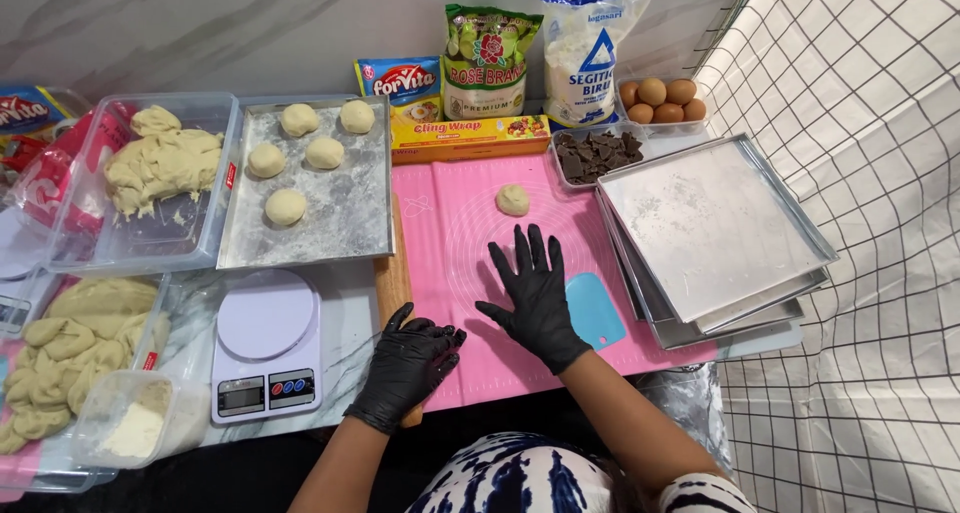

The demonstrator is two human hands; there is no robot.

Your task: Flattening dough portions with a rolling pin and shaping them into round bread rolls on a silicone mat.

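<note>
Pressing flat, open right hand [537, 298] on pink mat [450, 233]; left hand [410, 363] curled closed, dough ball [513, 200] beyond.

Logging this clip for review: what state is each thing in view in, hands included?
left hand: gloved, curled at the mat edge, holding nothing visible
right hand: gloved, flat and open on the pink mat
dough ball: alone on the mat, untouched
floured tray: holds five dough balls
scale: platform bare
stacked trays: bare on top
scraper: lying flat
</note>
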